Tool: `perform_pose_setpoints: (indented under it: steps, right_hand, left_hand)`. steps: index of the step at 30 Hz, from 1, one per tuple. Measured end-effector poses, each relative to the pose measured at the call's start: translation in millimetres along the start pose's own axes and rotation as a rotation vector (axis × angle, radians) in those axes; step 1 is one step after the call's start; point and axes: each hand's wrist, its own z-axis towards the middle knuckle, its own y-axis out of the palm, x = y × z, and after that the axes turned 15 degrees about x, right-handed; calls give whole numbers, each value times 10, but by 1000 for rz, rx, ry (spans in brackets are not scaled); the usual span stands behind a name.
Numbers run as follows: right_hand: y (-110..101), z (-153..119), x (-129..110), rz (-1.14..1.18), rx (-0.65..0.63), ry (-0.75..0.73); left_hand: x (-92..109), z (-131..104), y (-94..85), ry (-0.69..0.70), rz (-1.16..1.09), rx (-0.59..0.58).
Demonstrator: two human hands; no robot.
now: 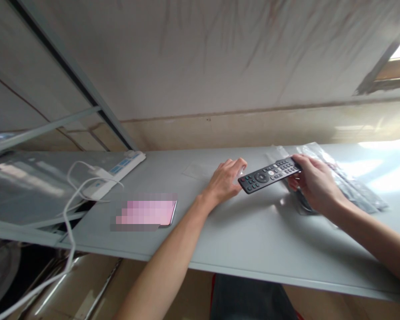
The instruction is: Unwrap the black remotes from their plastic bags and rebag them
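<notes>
A black remote control [270, 174] is held above the grey table, its button side up and tilted. My right hand [315, 180] grips its right end between thumb and fingers. At the remote's left end is my left hand [225, 180], with curled fingers and a see-through, shiny bit of plastic showing between finger and thumb. Whether the left thumb touches the remote I cannot tell. Behind my left hand a thin clear sheet [196, 170] lies on the table. Clear plastic bags [356, 189] with dark contents rest under and beyond my right hand, partly hidden by it.
On the left of the grey table [240, 242] lies a phone-like flat object [150, 212], its surface blurred out. A white power strip [115, 175] with a white cable [66, 218] stands near the metal frame [76, 80]. A wall runs along the back edge; a dark seat [250, 298] is below the front edge.
</notes>
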Motion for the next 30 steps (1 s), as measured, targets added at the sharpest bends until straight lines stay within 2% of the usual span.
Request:
perform_pose_setpoints:
  steps: [5, 13, 21, 30]
  right_hand:
    - [-7, 1, -21, -11, 80, -45]
    - [-51, 109, 26, 50, 184, -90]
    - [-66, 149, 55, 30, 174, -104]
    - [-82, 195, 144, 44, 207, -133]
  left_hand:
    - [11, 16, 0, 15, 14, -9]
    - [4, 30, -25, -48, 3, -5]
    - [-51, 15, -15, -29, -49, 18]
    - [-1, 30, -56, -29, 37, 3]
